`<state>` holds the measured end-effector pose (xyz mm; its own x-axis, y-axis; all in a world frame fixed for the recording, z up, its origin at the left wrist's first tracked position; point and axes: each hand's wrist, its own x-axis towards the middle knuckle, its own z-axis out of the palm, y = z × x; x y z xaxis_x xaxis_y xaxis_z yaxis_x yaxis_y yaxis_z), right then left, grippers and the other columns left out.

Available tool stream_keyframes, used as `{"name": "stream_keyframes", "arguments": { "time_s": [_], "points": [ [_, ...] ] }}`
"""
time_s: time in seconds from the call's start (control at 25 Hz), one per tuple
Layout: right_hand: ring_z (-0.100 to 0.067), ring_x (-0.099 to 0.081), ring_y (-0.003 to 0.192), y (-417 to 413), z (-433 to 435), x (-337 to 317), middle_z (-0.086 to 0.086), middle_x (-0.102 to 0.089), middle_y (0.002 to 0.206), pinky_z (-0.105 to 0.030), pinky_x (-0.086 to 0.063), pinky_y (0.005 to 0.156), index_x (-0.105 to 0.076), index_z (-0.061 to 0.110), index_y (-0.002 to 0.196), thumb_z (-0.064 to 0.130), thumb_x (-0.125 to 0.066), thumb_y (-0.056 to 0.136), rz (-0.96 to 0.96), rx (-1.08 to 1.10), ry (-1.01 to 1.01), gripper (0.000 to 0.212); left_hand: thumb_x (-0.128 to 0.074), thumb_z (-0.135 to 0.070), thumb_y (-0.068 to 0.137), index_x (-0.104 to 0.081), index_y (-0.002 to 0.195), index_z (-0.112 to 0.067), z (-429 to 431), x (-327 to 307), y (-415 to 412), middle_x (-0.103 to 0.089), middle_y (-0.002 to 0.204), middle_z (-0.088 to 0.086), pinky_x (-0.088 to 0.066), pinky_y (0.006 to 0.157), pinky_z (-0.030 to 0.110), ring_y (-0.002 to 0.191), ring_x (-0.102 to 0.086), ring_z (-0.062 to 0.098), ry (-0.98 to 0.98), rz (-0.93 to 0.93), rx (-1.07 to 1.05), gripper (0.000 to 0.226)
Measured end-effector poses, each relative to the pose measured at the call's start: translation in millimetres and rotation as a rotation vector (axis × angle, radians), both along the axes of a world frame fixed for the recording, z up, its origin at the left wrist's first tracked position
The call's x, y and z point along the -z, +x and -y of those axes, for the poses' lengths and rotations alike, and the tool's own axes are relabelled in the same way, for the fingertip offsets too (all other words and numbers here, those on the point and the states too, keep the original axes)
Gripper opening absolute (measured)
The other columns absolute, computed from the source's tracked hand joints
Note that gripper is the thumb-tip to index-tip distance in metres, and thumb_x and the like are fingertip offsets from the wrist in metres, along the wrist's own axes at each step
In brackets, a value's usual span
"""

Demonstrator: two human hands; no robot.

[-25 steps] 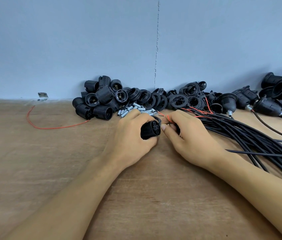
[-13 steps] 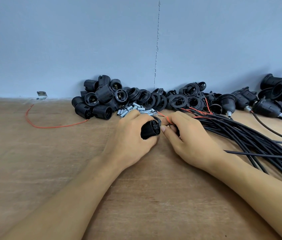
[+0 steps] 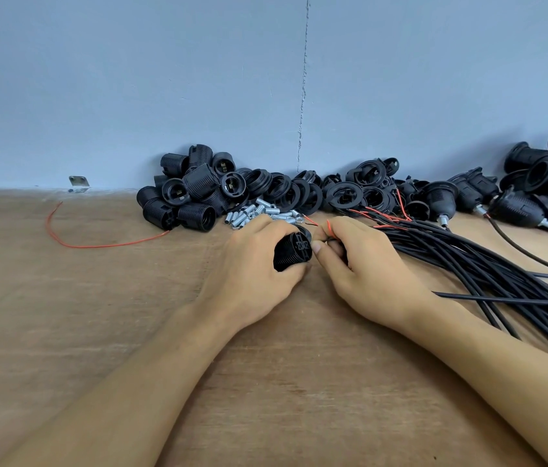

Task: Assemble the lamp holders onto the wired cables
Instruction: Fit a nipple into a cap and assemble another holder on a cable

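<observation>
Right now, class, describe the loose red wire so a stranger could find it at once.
Start at the wooden table under the blue wall. Left of the pile of black holders, a thin red wire lies in one long curve. Unlike the short red ends at the black cables, it lies alone on bare wood.

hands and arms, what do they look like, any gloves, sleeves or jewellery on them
Both are bare. The left hand and right hand wear no gloves, and no rings show. The left forearm and right forearm are uncovered to the frame edge: no sleeve, watch or wristband in view. The one nail that shows, on the right hand, is cut short.
</observation>
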<state>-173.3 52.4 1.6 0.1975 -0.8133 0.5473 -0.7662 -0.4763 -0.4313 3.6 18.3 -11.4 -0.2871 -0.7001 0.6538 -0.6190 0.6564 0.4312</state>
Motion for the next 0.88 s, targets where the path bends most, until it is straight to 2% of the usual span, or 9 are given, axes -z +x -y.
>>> {"name": "stream_keyframes", "arguments": {
  "time_s": [0.16,0.28,0.4,0.44,0.52,0.64,0.76,0.88],
  "points": [
    [0.002,-0.045,0.073,-0.9,-1.3,1.2,0.016,-0.04,0.069,-0.023,-0.028,0.064,-0.052,0.028,0.087,0.02,-0.058,0.098,-0.013,-0.002,0.007,0.015,-0.079,-0.027,0.078,-0.069,0.099,-0.025,-0.5,1.0,0.8,-0.052,0.089,-0.017,-0.034,0.075,0.001,0.081,-0.046,0.001,-0.027,0.027,0.01,0.022],
    [0.004,-0.044,0.072,1.3,-3.0,-0.4,0.018,-0.039,0.07,-0.021,-0.026,0.063,-0.037,0.041,0.079,0.021,-0.059,0.098,-0.034,0.001,-0.005,0.035,-0.077,-0.031,0.079,-0.07,0.102,-0.026,-1.1,0.8,0.5,-0.055,0.09,-0.015,-0.036,0.074,0.005,0.082,-0.05,0.002,-0.016,0.037,0.01,0.024],
    [0.007,-0.044,0.073,3.1,-3.4,-1.9,0.02,-0.037,0.07,-0.016,-0.03,0.064,-0.03,0.043,0.075,0.018,-0.06,0.097,-0.043,0.014,-0.016,0.044,-0.076,-0.031,0.078,-0.071,0.099,-0.027,-1.4,-1.8,0.6,-0.053,0.086,-0.019,-0.036,0.071,0.007,0.078,-0.048,0.0,-0.003,0.011,0.007,0.022],
    [0.007,-0.043,0.072,3.4,-3.9,-1.9,0.02,-0.036,0.07,-0.018,-0.029,0.063,-0.029,0.043,0.074,0.017,-0.06,0.096,-0.043,0.017,-0.021,0.046,-0.077,-0.029,0.078,-0.071,0.099,-0.026,-1.6,-2.4,0.5,-0.053,0.086,-0.019,-0.036,0.071,0.006,0.078,-0.048,0.0,-0.005,0.012,0.014,0.022],
    [0.005,-0.042,0.07,2.9,-4.3,-1.3,0.019,-0.036,0.069,-0.023,-0.024,0.062,-0.031,0.041,0.074,0.017,-0.06,0.096,-0.048,0.02,-0.021,0.043,-0.078,-0.026,0.079,-0.072,0.1,-0.023,-2.7,-2.4,0.1,-0.056,0.087,-0.013,-0.038,0.072,0.007,0.079,-0.05,0.002,0.0,0.02,0.027,0.022],
    [0.005,-0.042,0.071,0.3,-3.8,0.7,0.019,-0.037,0.069,-0.025,-0.025,0.065,-0.045,0.033,0.08,0.017,-0.059,0.096,-0.056,0.009,-0.009,0.026,-0.079,-0.022,0.079,-0.074,0.102,-0.022,-5.9,-3.5,-2.1,-0.056,0.087,-0.009,-0.04,0.071,0.01,0.079,-0.051,0.005,0.024,0.015,0.03,0.024],
    [0.006,-0.043,0.071,0.0,-2.4,1.9,0.02,-0.038,0.068,-0.024,-0.026,0.066,-0.051,0.024,0.084,0.015,-0.06,0.096,-0.034,0.012,-0.004,0.017,-0.08,-0.019,0.079,-0.075,0.104,-0.022,-7.5,-4.5,-3.5,-0.057,0.088,-0.006,-0.043,0.071,0.019,0.08,-0.054,0.006,0.055,0.006,0.056,0.026],
    [0.007,-0.045,0.072,-0.6,-1.9,1.0,0.021,-0.043,0.065,-0.019,-0.028,0.064,-0.054,0.023,0.082,0.013,-0.061,0.095,-0.023,0.009,-0.008,0.018,-0.081,-0.021,0.078,-0.075,0.104,-0.023,-9.0,-5.1,-4.4,-0.058,0.088,-0.006,-0.044,0.072,0.021,0.081,-0.056,0.007,0.07,-0.019,0.046,0.027]
  ]
}}
